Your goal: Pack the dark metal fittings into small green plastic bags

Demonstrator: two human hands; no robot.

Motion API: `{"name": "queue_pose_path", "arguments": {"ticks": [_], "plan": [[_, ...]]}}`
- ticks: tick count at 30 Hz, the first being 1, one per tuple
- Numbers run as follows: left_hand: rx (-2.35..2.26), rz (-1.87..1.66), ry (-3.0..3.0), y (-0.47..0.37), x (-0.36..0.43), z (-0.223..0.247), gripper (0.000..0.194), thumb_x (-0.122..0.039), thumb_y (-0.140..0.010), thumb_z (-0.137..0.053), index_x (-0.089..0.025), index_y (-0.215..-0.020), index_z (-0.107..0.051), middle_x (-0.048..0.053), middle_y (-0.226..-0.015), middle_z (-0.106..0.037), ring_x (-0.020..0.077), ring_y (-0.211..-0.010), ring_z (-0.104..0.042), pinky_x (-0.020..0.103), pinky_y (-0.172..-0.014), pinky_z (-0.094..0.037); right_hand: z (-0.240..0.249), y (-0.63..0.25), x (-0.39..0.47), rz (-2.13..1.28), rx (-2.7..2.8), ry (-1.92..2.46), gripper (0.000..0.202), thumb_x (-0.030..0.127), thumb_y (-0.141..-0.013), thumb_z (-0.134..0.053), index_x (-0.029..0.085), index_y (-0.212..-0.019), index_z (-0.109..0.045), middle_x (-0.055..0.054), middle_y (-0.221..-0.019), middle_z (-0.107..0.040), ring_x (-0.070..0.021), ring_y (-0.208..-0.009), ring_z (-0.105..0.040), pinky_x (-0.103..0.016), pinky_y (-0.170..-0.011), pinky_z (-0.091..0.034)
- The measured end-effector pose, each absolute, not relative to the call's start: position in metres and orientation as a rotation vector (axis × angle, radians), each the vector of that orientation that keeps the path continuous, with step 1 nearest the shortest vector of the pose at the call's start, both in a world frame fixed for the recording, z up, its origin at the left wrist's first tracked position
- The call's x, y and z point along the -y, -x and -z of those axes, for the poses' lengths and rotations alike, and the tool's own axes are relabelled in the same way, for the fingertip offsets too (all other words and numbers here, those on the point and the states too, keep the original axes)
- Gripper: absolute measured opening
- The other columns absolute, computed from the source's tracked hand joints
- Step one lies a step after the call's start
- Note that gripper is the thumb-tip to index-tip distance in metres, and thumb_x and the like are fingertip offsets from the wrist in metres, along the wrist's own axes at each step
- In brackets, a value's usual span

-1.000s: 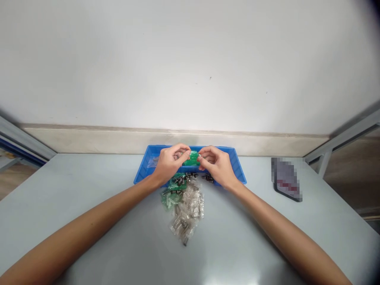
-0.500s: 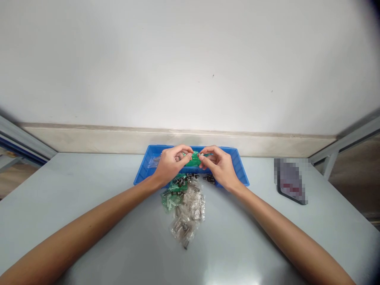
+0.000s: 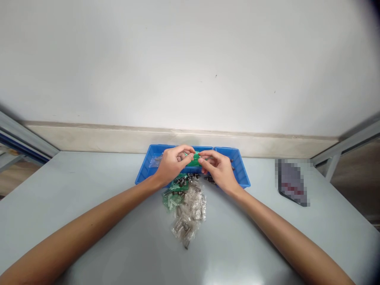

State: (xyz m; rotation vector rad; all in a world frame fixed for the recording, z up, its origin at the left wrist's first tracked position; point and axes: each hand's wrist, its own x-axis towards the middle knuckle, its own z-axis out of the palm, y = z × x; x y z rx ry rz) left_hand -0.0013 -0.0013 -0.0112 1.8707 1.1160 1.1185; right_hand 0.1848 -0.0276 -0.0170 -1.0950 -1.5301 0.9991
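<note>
Over the middle of a blue divided tray (image 3: 190,170), my left hand (image 3: 173,162) and my right hand (image 3: 219,168) face each other with fingertips almost meeting. Both pinch a small green plastic bag (image 3: 195,159), thumb against forefinger; most of it is hidden behind the fingers, and its contents cannot be made out. Green bags of dark screws (image 3: 181,181) and white plugs (image 3: 172,202) lie in front of the tray. Below them is a pile of clear plastic bags (image 3: 192,208) with metal parts inside. Loose dark screws (image 3: 209,179) rest beside my right hand.
A clear bag (image 3: 154,161) lies in the tray's left compartment. On the grey table (image 3: 118,245), a pixelated dark object (image 3: 292,184) lies at the right. A white wall (image 3: 190,71) rises behind, and metal frames (image 3: 332,164) stand at both sides.
My right hand has turned slightly and its fingertips have slid a little over the green bag, so less green shows. The whole view has shifted slightly.
</note>
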Motion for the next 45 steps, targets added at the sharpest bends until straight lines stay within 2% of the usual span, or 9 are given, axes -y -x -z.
{"name": "queue_pose_path", "arguments": {"ticks": [9, 14, 17, 20, 23, 27, 30, 38, 45], "plan": [[-1.036, -1.151, -1.765, 0.0003, 0.0045, 0.0083, 0.021, -0.034, -0.088, -0.064, -0.014, -0.093, -0.070, 0.005, -0.074, -0.068, 0.0120, -0.059, -0.058, 0.021, -0.050, -0.046, 0.0215, -0.1879, 0.0272, -1.005, 1.512, 1.076, 0.021, 0.034, -0.084, -0.071, 0.019, -0.098, -0.072, -0.001, -0.066, -0.068, -0.0163, -0.056, -0.062, -0.029, -0.055, -0.051], [-1.018, -1.174, -1.762, -0.0008, 0.0058, 0.0042, 0.020, -0.032, -0.086, -0.064, -0.014, -0.092, -0.071, 0.003, -0.072, -0.068, 0.0100, -0.055, -0.056, 0.020, -0.051, -0.046, 0.0239, -0.1870, 0.0265, -1.089, 1.487, 1.035, 0.025, 0.039, -0.086, -0.069, 0.019, -0.100, -0.071, -0.004, -0.076, -0.073, -0.0199, -0.067, -0.069, -0.032, -0.064, -0.056], [-1.018, -1.182, -1.769, -0.0015, 0.0064, 0.0029, 0.021, -0.032, -0.086, -0.064, -0.013, -0.092, -0.071, 0.003, -0.071, -0.068, 0.0099, -0.055, -0.056, 0.020, -0.051, -0.045, 0.0229, -0.1856, 0.0267, -1.109, 1.438, 1.013, 0.028, 0.040, -0.081, -0.074, 0.019, -0.099, -0.070, -0.005, -0.083, -0.074, -0.0181, -0.063, -0.068, -0.031, -0.059, -0.055], [-1.020, -1.177, -1.775, -0.0017, 0.0065, 0.0026, 0.020, -0.030, -0.087, -0.063, -0.013, -0.092, -0.072, 0.003, -0.071, -0.067, 0.0092, -0.054, -0.055, 0.020, -0.050, -0.045, 0.0208, -0.1845, 0.0273, -1.145, 1.360, 0.987, 0.028, 0.040, -0.077, -0.079, 0.019, -0.091, -0.066, -0.002, -0.076, -0.071, -0.0164, -0.059, -0.066, -0.029, -0.055, -0.053], [-1.016, -1.178, -1.773, -0.0015, 0.0059, 0.0029, 0.019, -0.029, -0.087, -0.063, -0.013, -0.092, -0.072, 0.003, -0.071, -0.067, 0.0088, -0.053, -0.054, 0.020, -0.050, -0.044, 0.0201, -0.1845, 0.0272, -1.139, 1.338, 0.963, 0.022, 0.038, -0.079, -0.077, 0.020, -0.085, -0.065, 0.001, -0.064, -0.066, -0.0151, -0.056, -0.063, -0.028, -0.054, -0.051], [-1.009, -1.166, -1.772, -0.0011, 0.0053, 0.0038, 0.019, -0.028, -0.088, -0.062, -0.013, -0.093, -0.072, 0.003, -0.071, -0.068, 0.0081, -0.052, -0.053, 0.020, -0.050, -0.044, 0.0219, -0.1856, 0.0259, -1.120, 1.353, 0.936, 0.017, 0.034, -0.084, -0.072, 0.021, -0.092, -0.065, 0.001, -0.066, -0.066, -0.0152, -0.060, -0.063, -0.028, -0.056, -0.052], [-1.010, -1.165, -1.778, -0.0010, 0.0056, 0.0037, 0.019, -0.028, -0.088, -0.062, -0.013, -0.093, -0.072, 0.002, -0.070, -0.067, 0.0077, -0.051, -0.052, 0.020, -0.049, -0.043, 0.0231, -0.1858, 0.0253, -1.127, 1.325, 0.931, 0.022, 0.031, -0.080, -0.076, 0.021, -0.097, -0.066, 0.000, -0.074, -0.068, -0.0164, -0.065, -0.066, -0.028, -0.058, -0.054], [-1.031, -1.166, -1.824, 0.0003, 0.0051, 0.0055, 0.021, -0.030, -0.088, -0.062, -0.012, -0.094, -0.073, 0.004, -0.073, -0.068, 0.0084, -0.053, -0.053, 0.021, -0.049, -0.045, 0.0228, -0.1848, 0.0249, -1.167, 1.289, 0.938, 0.021, 0.035, -0.082, -0.074, 0.019, -0.092, -0.066, -0.001, -0.068, -0.070, -0.0172, -0.063, -0.069, -0.028, -0.058, -0.054], [-1.043, -1.150, -1.842, 0.0012, 0.0042, 0.0082, 0.023, -0.032, -0.088, -0.064, -0.013, -0.096, -0.073, 0.005, -0.075, -0.069, 0.0107, -0.057, -0.057, 0.021, -0.049, -0.044, 0.0238, -0.1853, 0.0254, -1.188, 1.287, 0.940, 0.018, 0.026, -0.077, -0.078, 0.020, -0.090, -0.067, -0.001, -0.072, -0.071, -0.0161, -0.065, -0.070, -0.027, -0.061, -0.054]]}}
